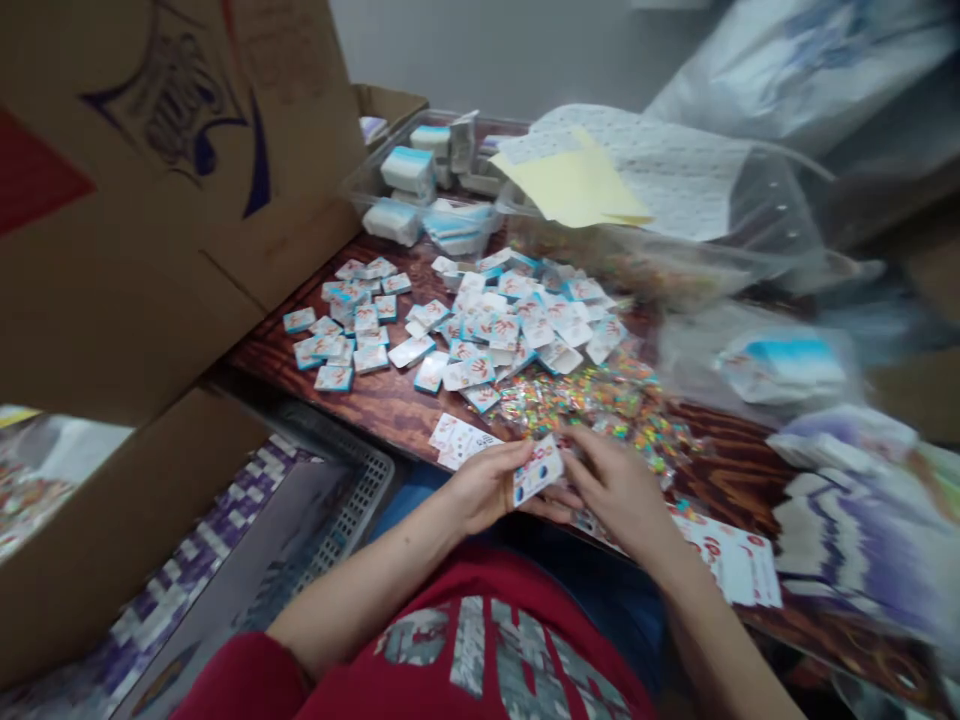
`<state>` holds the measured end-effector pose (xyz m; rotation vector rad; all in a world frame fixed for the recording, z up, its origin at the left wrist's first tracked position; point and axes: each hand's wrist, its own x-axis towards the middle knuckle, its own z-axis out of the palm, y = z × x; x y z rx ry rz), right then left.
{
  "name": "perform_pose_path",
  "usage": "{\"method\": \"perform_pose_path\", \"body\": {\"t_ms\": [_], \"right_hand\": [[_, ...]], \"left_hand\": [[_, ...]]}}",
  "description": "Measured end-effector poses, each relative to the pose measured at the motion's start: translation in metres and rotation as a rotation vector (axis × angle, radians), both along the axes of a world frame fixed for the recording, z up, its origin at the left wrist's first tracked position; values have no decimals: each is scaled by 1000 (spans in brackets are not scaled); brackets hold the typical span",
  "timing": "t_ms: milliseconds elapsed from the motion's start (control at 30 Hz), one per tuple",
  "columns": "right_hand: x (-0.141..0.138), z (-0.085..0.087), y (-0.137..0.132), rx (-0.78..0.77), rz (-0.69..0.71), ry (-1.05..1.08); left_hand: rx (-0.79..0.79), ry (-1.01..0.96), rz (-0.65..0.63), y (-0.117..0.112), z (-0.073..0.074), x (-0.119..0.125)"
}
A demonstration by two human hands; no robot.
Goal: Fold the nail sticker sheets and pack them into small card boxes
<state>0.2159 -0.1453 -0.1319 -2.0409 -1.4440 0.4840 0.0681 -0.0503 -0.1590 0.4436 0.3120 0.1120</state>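
My left hand [487, 485] pinches a small white printed card [538, 470] at the near edge of the wooden table [375, 400]. My right hand [619, 490] is closed on the same card from the right, fingers curled. Just beyond the hands lies a scatter of tiny multicoloured pieces [592, 405]. A few flat white cards [457, 440] sit left of the hands. Farther back is a heap of several small white-and-blue packets [465, 325].
A big cardboard box [150, 200] stands at the left with a plastic crate [352, 490] below it. A clear tub [420, 190] of folded packets, yellow and white sheets [592, 180] and clear plastic bags [765, 350] crowd the back and right. Printed sheets [739, 565] lie at the right.
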Motion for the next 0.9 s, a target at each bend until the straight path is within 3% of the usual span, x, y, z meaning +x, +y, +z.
{"method": "perform_pose_path", "body": {"t_ms": [167, 400, 600, 733, 900], "right_hand": [[8, 8, -17, 19, 58, 142], [-18, 19, -24, 92, 67, 192], [-17, 11, -33, 18, -56, 481], [-21, 5, -29, -42, -35, 393], [-37, 3, -17, 107, -93, 252]], "left_hand": [[38, 50, 56, -10, 6, -9], [322, 126, -26, -18, 17, -30], [412, 231, 179, -5, 19, -38], [386, 216, 243, -3, 16, -33], [357, 189, 276, -3, 11, -30]]}}
